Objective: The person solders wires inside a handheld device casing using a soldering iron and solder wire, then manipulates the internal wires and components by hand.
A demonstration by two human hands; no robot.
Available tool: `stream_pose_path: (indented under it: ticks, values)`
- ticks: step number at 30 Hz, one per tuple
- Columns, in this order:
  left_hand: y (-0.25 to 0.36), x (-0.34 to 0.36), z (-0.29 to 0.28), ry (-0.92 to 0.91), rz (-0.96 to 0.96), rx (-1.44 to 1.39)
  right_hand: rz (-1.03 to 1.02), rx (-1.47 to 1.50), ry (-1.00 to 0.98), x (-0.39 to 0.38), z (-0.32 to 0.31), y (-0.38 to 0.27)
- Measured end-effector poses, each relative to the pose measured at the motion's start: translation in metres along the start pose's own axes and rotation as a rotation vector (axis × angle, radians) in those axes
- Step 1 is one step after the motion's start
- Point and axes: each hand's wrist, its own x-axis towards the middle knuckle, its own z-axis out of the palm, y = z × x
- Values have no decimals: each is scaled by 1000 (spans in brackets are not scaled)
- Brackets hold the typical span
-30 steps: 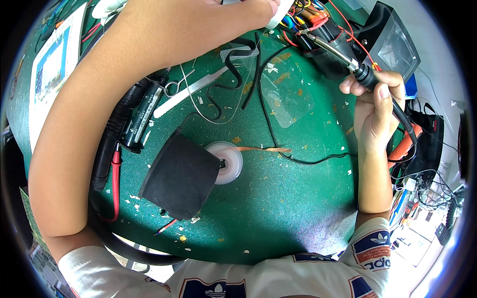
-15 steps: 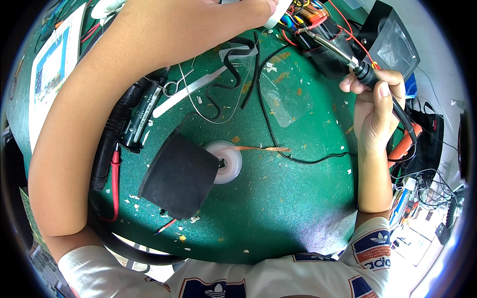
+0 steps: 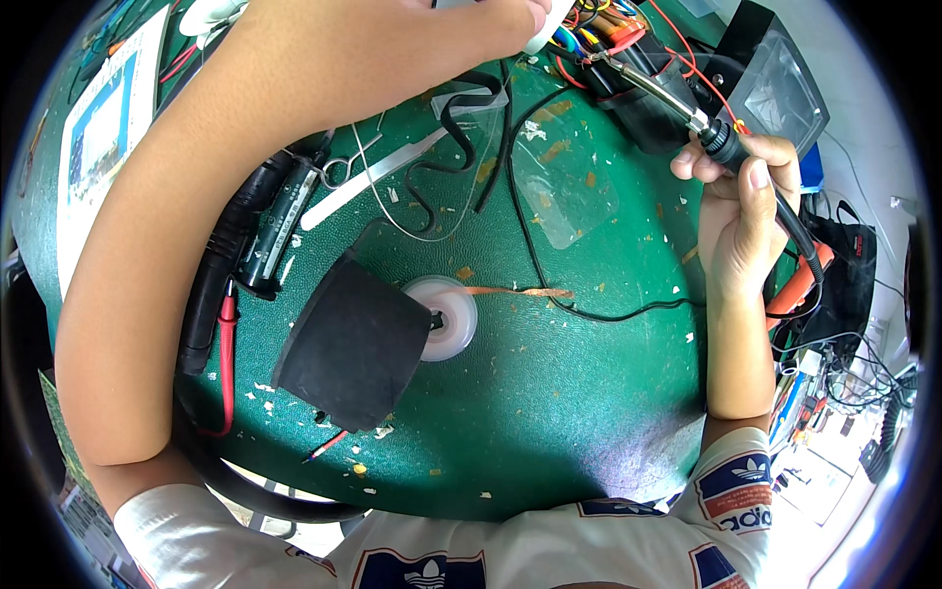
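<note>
My left hand [image 3: 461,34] is at the top edge, fingers closed around a white object [image 3: 545,29] that is mostly hidden and cut off, beside a bundle of coloured wires [image 3: 599,29]. My right hand [image 3: 741,196], at the right, grips a soldering iron [image 3: 672,98] with a black handle; its tip points up-left into those wires, close to the white object. Whether the tip touches anything is too small to tell. Below my left hand lie a silver tweezer-like tool [image 3: 353,191] and a wavy black strip [image 3: 461,157].
The green mat [image 3: 608,383] bears a black wedge-shaped piece [image 3: 348,348], a translucent spool [image 3: 456,339] with copper braid, a red probe [image 3: 226,373], black cylindrical tools [image 3: 265,250] and loose cables. A black-framed device [image 3: 775,98] stands back right; printed paper [image 3: 98,118] lies left.
</note>
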Motion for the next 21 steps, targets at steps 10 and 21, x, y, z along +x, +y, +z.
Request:
stream_pose_path:
  ticks: [10,21]
  values:
    - [-5,1,1,-6,17,5,2,-4,3,0,0,0]
    - [-9,-1,0,-22,65,-20,-13,2,-8,1,0,0]
